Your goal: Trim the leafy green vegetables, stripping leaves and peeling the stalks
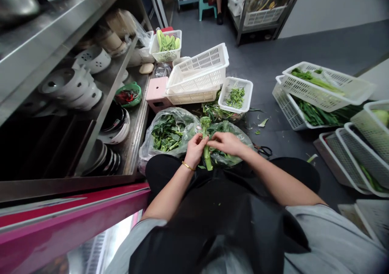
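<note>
A thick green vegetable stalk (207, 157) with a knobbly, bud-like top is held upright in front of me, slightly tilted. My left hand (196, 147) is closed around its middle, thumb and fingers pinching it. From the other side my right hand (226, 143) pinches at the stalk with its fingertips; whether a small leaf or peel is between them is hidden. Below the hands lies an open clear plastic bag (240, 133) of leafy greens. To its left sits another clear bag (146, 144) filled with dark green leaves (168, 132).
A small white basket (249, 95) with green sprigs stands ahead, beside stacked white baskets (200, 73) and a pink stool (156, 91). Scissors (265, 150) lie on the floor to the right. Crates of vegetables (288, 108) stand farther right; a metal shelf (133, 160) with bowls runs along the left.
</note>
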Demonstrator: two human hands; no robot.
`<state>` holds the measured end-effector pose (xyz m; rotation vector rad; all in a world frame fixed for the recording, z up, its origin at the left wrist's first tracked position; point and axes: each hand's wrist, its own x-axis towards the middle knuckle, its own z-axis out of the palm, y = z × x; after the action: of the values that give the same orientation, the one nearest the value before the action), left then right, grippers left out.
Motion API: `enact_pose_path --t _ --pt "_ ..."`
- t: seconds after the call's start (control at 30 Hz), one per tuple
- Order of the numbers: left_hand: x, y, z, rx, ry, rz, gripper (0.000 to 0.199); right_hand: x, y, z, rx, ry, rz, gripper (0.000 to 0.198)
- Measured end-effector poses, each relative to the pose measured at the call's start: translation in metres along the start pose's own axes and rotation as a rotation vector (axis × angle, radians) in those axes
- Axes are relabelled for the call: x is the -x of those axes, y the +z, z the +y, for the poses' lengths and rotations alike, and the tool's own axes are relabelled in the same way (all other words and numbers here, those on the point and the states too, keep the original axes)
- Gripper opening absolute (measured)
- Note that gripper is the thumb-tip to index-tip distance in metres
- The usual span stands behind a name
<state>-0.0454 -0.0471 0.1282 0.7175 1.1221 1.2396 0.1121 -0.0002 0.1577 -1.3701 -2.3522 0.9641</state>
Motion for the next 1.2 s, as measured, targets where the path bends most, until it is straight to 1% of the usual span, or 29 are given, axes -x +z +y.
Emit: enact_pose_path --t 0.07,0.1,0.13,0.17,0.2,0.23,0.27,0.3,0.4,0.43,0.5,0.53,0.6,0.7,0.77,0.8,0.83,0.87,0.9,0.97,1.0,1.03,1.07,1.1,1.17,1.2 --pt "-0.003 -0.003 -0.006 -0.041 0.073 0.061 0.034 0.019 0.03 -0.015 0.118 -0.086 0.012 0.032" --pt "-0.005 -0.005 -0.008 -0.064 0.082 0.09 0.033 0.028 0.038 -0.022 0.159 -0.156 -0.001 0.032" --pt "-0.007 -0.007 -0.009 -0.083 0.076 0.12 0.033 0.037 0.041 -0.028 0.175 -0.254 -0.043 0.033" --pt "-0.008 -0.008 -0.01 -0.096 0.068 0.15 0.033 0.044 0.04 -0.032 0.168 -0.365 -0.114 0.034" --pt "-0.009 -0.01 -0.011 -0.108 0.066 0.174 0.033 0.049 0.036 -0.035 0.141 -0.466 -0.204 0.033" --pt "-0.009 -0.011 -0.012 -0.123 0.077 0.192 0.033 0.051 0.03 -0.036 0.11 -0.519 -0.278 0.031" --pt "-0.009 -0.012 -0.012 -0.143 0.102 0.201 0.033 0.05 0.022 -0.035 0.084 -0.499 -0.297 0.031" --pt "-0.007 -0.012 -0.013 -0.169 0.132 0.196 0.032 0.046 0.014 -0.033 0.051 -0.407 -0.26 0.032" --pt "0.001 -0.007 -0.015 -0.231 0.183 0.141 0.029 0.017 -0.001 -0.018 -0.153 -0.018 0.009 0.043" --pt "0.004 -0.005 -0.016 -0.237 0.184 0.124 0.029 0.006 -0.001 -0.013 -0.255 0.07 0.071 0.044" --pt "0.009 -0.001 -0.015 -0.223 0.148 0.079 0.029 -0.011 0.004 -0.006 -0.452 0.165 0.122 0.043" --pt "0.01 0.0 -0.013 -0.199 0.107 0.051 0.031 -0.016 0.008 -0.004 -0.513 0.192 0.14 0.042" --pt "0.013 0.003 -0.011 -0.107 -0.028 -0.016 0.034 -0.018 0.018 -0.001 -0.545 0.23 0.191 0.039" --pt "0.015 0.008 -0.012 0.074 -0.276 -0.117 0.035 -0.009 0.032 0.004 -0.496 0.27 0.248 0.038" --pt "0.015 0.01 -0.017 0.172 -0.385 -0.164 0.032 0.003 0.039 0.007 -0.503 0.281 0.253 0.037" --pt "0.014 0.011 -0.019 0.21 -0.418 -0.175 0.031 0.009 0.043 0.007 -0.486 0.264 0.267 0.036" --pt "0.012 0.011 -0.022 0.243 -0.448 -0.17 0.029 0.016 0.046 0.005 -0.429 0.215 0.294 0.035" --pt "0.008 0.009 -0.023 0.276 -0.478 -0.146 0.028 0.023 0.048 0.003 -0.326 0.123 0.316 0.034" --pt "0.004 0.006 -0.024 0.31 -0.511 -0.108 0.027 0.029 0.049 -0.001 -0.193 -0.016 0.311 0.032" --pt "-0.008 -0.003 -0.024 0.38 -0.588 -0.025 0.028 0.035 0.043 -0.006 0.072 -0.335 0.23 0.031" --pt "-0.014 -0.009 -0.023 0.416 -0.615 0.008 0.029 0.034 0.036 -0.007 0.16 -0.441 0.182 0.031" --pt "-0.019 -0.014 -0.022 0.446 -0.631 0.025 0.03 0.029 0.024 -0.004 0.213 -0.47 0.168 0.033" --pt "-0.023 -0.019 -0.022 0.466 -0.635 0.029 0.03 0.019 0.008 0.001 0.24 -0.411 0.2 0.036" --pt "-0.024 -0.023 -0.023 0.477 -0.635 0.027 0.03 0.007 -0.01 0.01 0.251 -0.276 0.269 0.037" --pt "-0.025 -0.027 -0.025 0.468 -0.627 0.026 0.029 -0.023 -0.048 0.031 0.256 0.078 0.423 0.038" --pt "-0.024 -0.027 -0.026 0.448 -0.617 0.037 0.028 -0.036 -0.064 0.042 0.257 0.217 0.467 0.04"
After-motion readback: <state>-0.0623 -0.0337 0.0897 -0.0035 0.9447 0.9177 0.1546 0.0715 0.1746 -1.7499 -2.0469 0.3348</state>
